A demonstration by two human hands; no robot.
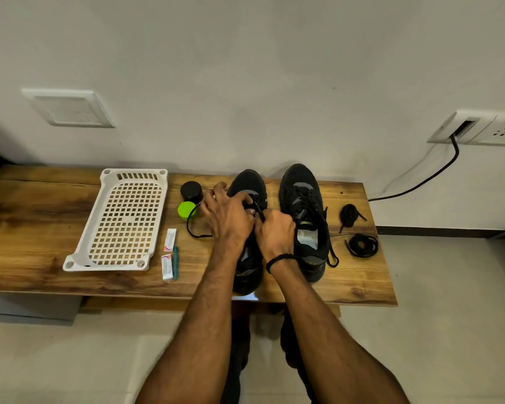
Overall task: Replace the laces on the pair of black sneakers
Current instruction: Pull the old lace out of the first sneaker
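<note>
Soft even light, perhaps fisheye-warped edges

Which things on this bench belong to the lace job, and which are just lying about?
In the job: left sneaker, its lace gripped by the left hand and right hand, right sneaker, two coiled laces.

Lying about: white basket, black jar, green lid, two small packets, teal pen-like stick.

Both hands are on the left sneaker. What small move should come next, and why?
Probably pull the lace one eyelet further: the right hand pinches it above the left sneaker, the left hand holds that shoe, one end trails loose.
</note>
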